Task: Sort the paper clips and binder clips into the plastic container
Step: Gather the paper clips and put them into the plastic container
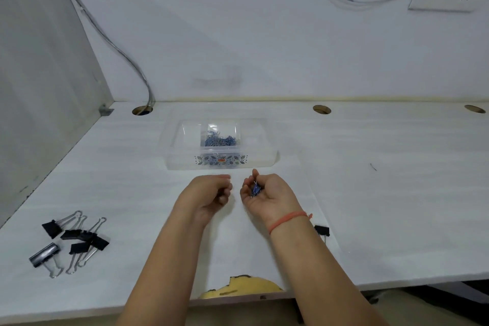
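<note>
Forearms (164, 272) are stretching across the surface (383, 206), the right hand (267, 197) cupping blue paper clips (255, 189) just short of the plastic container (169, 159). The left hand (209, 197) is curling beside it, and I cannot tell whether it is pinching anything. If that palm is tipping too early, clips could be spilling short, while the binder clips (74, 238) are lying well apart.

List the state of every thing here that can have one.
plastic container: lidless, blue clip heap inside
left hand: fingers curled, nothing visible in it
right hand: palm up, cupped round blue paper clips
binder clips: piled on desk, outside container
lone binder clip: on desk, beside right forearm
</note>
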`<state>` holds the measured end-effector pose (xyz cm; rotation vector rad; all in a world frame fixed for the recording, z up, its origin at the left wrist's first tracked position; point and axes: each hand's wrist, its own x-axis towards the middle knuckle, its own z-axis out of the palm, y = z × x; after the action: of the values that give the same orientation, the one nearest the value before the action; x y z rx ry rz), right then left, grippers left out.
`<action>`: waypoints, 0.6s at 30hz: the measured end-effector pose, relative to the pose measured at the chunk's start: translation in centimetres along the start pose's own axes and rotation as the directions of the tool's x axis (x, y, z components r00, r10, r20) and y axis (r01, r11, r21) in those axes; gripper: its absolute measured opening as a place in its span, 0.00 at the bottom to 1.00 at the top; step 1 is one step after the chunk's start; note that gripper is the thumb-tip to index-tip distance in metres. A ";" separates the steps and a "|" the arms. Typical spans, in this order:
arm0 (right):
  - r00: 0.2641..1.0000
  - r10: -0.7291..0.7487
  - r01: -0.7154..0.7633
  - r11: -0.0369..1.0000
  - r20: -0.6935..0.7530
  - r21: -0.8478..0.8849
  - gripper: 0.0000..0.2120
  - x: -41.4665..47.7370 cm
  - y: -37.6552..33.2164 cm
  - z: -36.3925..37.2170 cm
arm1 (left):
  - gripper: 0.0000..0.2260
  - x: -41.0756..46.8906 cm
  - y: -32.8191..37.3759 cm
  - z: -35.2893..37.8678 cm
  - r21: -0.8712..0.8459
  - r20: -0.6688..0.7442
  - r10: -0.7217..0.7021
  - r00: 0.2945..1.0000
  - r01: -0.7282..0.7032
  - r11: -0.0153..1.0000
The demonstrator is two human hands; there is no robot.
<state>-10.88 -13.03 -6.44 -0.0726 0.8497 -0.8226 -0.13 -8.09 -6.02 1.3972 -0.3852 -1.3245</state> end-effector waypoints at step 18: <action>0.993 -0.104 0.118 0.854 0.056 -0.507 0.15 4.5 -5.9 15.0 | 0.11 11.0 12.7 1.7 0.019 -0.152 0.007 0.988 -0.004 1.000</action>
<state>-2.44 -23.96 3.05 -0.6072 1.0290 -0.6820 7.40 -22.11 -0.20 1.5005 -0.2991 -1.2031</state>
